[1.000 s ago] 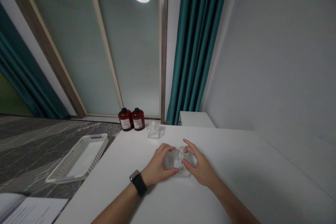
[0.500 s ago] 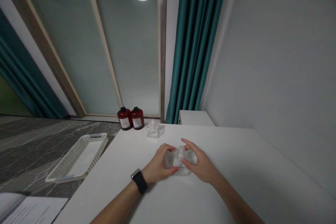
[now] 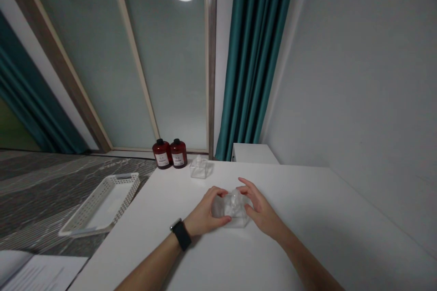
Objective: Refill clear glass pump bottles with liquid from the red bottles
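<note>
A clear, square-based container (image 3: pixel 236 211) with a rounded knob-like top stands upright on the white table (image 3: pixel 280 245). My left hand (image 3: pixel 209 213), with a black watch on its wrist, grips it from the left, thumb at the near side and fingers at the far side. My right hand (image 3: pixel 258 209) is at its right, fingers spread and curved near the knob, holding nothing that I can see. Farther back stands a similar clear container (image 3: pixel 198 168), to the right of two dark red bottles (image 3: pixel 161 154) with black caps and white labels.
A white perforated basket (image 3: pixel 102 204) lies to the left of the table, on a grey striped surface. Open pages (image 3: pixel 48 273) lie at the lower left. Beyond the table's back edge is a white cabinet (image 3: pixel 256 152), with a teal curtain (image 3: pixel 252 63) behind it.
My right hand has drawn back a little to the right from the container's knob, and its fingers have opened. My left hand keeps its grip, and the container stays in place.
</note>
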`<control>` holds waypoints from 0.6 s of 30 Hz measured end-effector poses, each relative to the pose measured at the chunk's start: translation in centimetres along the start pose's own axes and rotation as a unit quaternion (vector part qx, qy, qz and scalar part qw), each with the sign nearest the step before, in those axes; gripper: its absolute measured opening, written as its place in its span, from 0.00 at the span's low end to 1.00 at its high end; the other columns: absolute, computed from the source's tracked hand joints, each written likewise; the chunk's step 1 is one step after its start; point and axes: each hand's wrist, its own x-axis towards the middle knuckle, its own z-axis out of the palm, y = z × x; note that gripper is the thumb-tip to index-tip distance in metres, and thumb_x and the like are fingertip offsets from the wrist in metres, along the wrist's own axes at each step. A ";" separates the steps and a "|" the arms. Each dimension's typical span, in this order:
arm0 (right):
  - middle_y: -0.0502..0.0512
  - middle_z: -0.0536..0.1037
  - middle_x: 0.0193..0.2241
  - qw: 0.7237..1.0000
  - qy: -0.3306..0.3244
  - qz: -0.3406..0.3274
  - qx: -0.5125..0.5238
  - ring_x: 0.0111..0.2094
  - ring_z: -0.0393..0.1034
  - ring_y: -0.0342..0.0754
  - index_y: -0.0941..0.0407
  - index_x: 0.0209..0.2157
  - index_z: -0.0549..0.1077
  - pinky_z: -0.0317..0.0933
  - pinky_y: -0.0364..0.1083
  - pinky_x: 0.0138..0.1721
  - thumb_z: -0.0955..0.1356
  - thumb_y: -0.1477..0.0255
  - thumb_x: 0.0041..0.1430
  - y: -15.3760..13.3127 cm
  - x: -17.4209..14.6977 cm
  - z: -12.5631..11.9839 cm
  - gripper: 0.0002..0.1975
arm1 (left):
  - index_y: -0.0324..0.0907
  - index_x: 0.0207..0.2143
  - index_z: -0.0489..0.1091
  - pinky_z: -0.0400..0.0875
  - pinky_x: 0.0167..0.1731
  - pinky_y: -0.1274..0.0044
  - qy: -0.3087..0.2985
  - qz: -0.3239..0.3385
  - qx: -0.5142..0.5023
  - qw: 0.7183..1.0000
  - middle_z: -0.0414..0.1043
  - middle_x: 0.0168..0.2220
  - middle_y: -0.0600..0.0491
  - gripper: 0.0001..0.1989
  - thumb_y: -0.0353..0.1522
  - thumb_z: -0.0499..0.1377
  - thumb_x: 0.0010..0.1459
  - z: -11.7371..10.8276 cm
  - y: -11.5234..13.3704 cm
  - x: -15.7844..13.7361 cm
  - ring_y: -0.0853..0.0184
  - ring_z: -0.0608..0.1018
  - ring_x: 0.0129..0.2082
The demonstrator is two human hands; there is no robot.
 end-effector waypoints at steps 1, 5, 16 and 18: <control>0.55 0.71 0.47 1.000 -0.007 0.002 0.010 0.53 0.66 0.50 0.49 0.62 0.56 0.51 0.55 0.60 0.62 0.80 0.50 0.2 0.0 0.1 0.37 | 0.41 0.50 0.63 0.63 0.54 0.62 -0.003 0.005 0.004 1.000 0.65 0.48 0.46 0.27 0.31 0.67 0.48 -0.1 0.1 0.1 0.55 0.70 0.50; 0.52 0.72 0.43 1.000 -0.004 -0.002 0.013 0.51 0.67 0.49 0.49 0.61 0.58 0.51 0.55 0.60 0.61 0.81 0.46 0.6 0.0 0.3 0.38 | 0.42 0.49 0.64 0.64 0.52 0.63 -0.003 0.009 0.012 1.000 0.66 0.47 0.46 0.25 0.32 0.67 0.49 -0.3 0.2 0.2 0.55 0.70 0.49; 0.54 0.72 0.44 0.999 0.001 0.009 0.033 0.52 0.66 0.50 0.50 0.61 0.58 0.55 0.53 0.58 0.63 0.79 0.50 0.0 0.1 0.4 0.35 | 0.41 0.50 0.65 0.65 0.52 0.64 -0.007 0.019 0.001 1.000 0.67 0.47 0.46 0.25 0.34 0.67 0.50 -0.3 0.0 0.1 0.56 0.70 0.49; 0.54 0.72 0.44 0.999 -0.004 0.008 0.035 0.51 0.67 0.50 0.51 0.62 0.57 0.56 0.53 0.57 0.63 0.77 0.52 0.1 0.1 0.5 0.34 | 0.42 0.49 0.65 0.65 0.52 0.64 -0.007 0.022 0.000 1.000 0.67 0.47 0.46 0.25 0.35 0.67 0.50 -0.3 -0.1 0.2 0.56 0.70 0.48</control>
